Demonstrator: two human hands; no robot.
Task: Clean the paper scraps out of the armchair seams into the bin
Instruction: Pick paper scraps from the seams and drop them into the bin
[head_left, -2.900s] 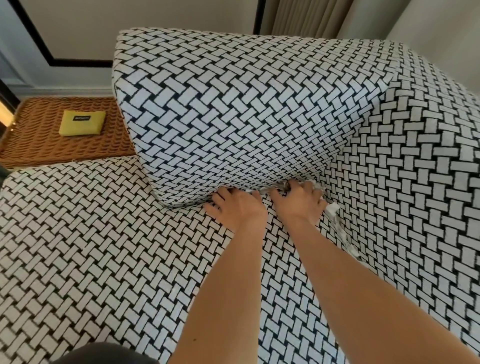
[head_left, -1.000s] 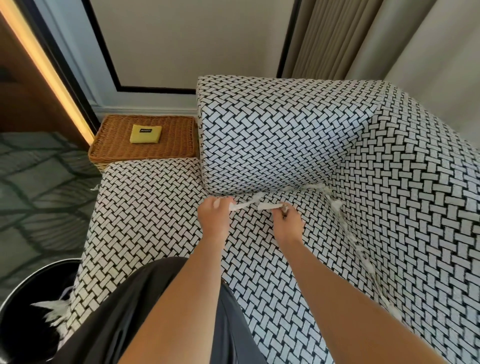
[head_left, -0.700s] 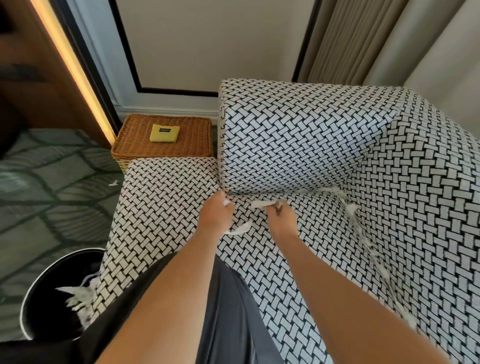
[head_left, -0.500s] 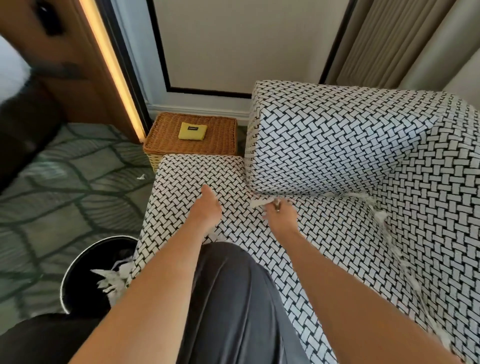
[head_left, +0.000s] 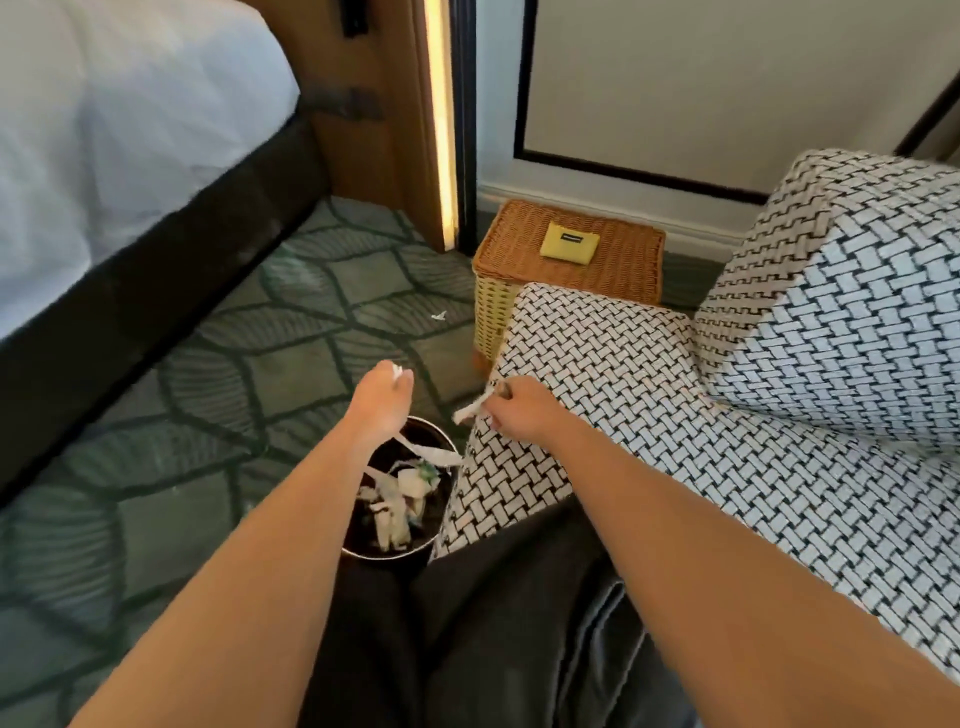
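green leaf-patterned carpet (head_left: 156, 415) fills the left half, with one bed (head_left: 104, 130) cut off at the top left corner: white sheet over a dark frame. one armchair (head_left: 649, 457) in black-and-white weave takes the right side, cut off by the right edge, and its back cushion (head_left: 841, 322) is blurred. dark trousers (head_left: 493, 623) run off the bottom edge and cover the lower front of the chair.

one wicker basket (head_left: 613, 270) stands against the wall just behind the seat's far corner, its lower right part hidden by the seat, and one flat yellow item (head_left: 570, 244) lies on its lid. the label on that item is too small to read.

one dark round bin (head_left: 384, 555) sits on the carpet just beside the chair's front corner. the left forearm crosses its left side and hides the rim there. inside lies a heap of paper scraps (head_left: 395, 501), too tangled to count.

two hands, apart. the left hand (head_left: 382, 402) hangs over the bin's far edge, fingers bunched on a small white scrap (head_left: 397, 370) at their tips. the right hand (head_left: 519, 413), at the seat's front corner, pinches one paper strip (head_left: 472, 408) that points towards the bin. one loose scrap (head_left: 439, 315) lies on the carpet near the basket.
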